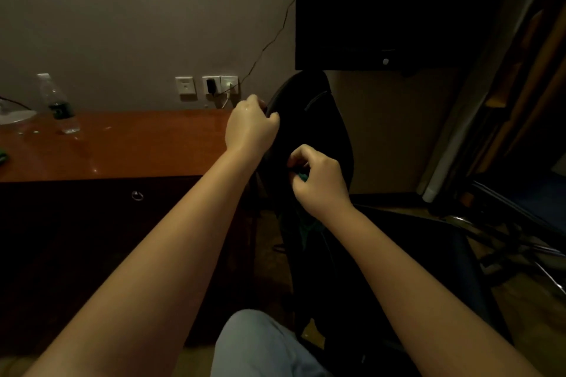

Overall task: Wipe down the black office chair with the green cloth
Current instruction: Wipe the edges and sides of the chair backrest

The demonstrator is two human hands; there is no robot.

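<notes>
On my feed I saw a reddish wooden desk (137,144) against the wall at the left, with a clear plastic bottle (58,105) standing upright on it. Three white wall sockets (185,86) sat just above the desktop, with a black charger (210,86) plugged into the middle one. A thin cable (266,46) ran up toward a dark screen (398,9), and a ring pull (137,195) hung on the desk front.

Head-worn camera looks forward and down, close over both forearms.
</notes>
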